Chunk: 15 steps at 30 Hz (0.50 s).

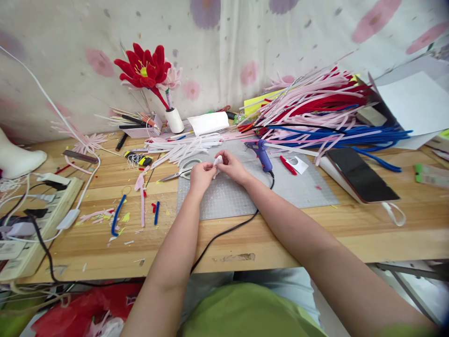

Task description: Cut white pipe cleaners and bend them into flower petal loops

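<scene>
Both hands meet over the grey cutting mat (298, 192). Between them is a small white, soft-looking piece (218, 161), its exact kind partly hidden by the fingers. My left hand (202, 177) pinches it from the left, and my right hand (230, 166) grips it from the right and above. Just left of my left hand lie scissors (185, 171) with pale handles. A purple glue gun (264, 157) rests on the mat to the right of my right hand, its black cord running toward the table edge.
Red and pink craft flowers (143, 70) stand in a white vase (174, 120). Pipe cleaners (315, 103) pile up at the back right, near a phone (363, 175). A power strip (38, 229) with cables sits at left. Blue and pink scraps (117, 215) litter the wooden table (280, 243).
</scene>
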Available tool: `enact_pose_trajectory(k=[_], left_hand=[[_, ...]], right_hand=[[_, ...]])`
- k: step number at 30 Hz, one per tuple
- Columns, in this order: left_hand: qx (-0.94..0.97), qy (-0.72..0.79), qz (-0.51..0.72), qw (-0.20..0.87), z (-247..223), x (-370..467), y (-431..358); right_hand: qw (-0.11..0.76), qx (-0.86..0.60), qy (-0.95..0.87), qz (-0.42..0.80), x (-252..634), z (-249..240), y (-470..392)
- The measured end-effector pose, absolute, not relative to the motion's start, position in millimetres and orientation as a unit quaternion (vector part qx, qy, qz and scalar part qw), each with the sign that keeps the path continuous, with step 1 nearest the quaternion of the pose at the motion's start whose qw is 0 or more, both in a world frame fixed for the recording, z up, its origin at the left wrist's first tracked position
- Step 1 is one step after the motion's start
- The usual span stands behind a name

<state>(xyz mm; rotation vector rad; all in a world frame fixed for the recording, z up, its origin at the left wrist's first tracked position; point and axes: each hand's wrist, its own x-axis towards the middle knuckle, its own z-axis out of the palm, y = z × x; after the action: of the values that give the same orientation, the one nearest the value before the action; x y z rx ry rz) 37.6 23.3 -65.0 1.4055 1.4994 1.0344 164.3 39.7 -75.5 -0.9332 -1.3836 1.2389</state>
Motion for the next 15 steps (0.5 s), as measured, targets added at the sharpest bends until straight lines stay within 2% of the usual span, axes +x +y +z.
enact_pose_trajectory(k=[8, 10, 15], left_hand=[[0.598, 0.619, 0.407, 0.306, -61.4, 38.2, 19.8], [0.581, 0.612, 0.416, 0.340, -62.7, 37.8, 21.1], [0.507, 0.563, 0.420, 0.499, -59.7, 37.6, 22.7]], right_hand=[[0.516, -0.457, -0.580, 0.435, 162.2, -78.7, 43.6], [0.519, -0.447, -0.581, 0.439, 163.7, -75.9, 42.6], [0.529, -0.410, -0.579, 0.467, 167.1, -71.2, 40.1]])
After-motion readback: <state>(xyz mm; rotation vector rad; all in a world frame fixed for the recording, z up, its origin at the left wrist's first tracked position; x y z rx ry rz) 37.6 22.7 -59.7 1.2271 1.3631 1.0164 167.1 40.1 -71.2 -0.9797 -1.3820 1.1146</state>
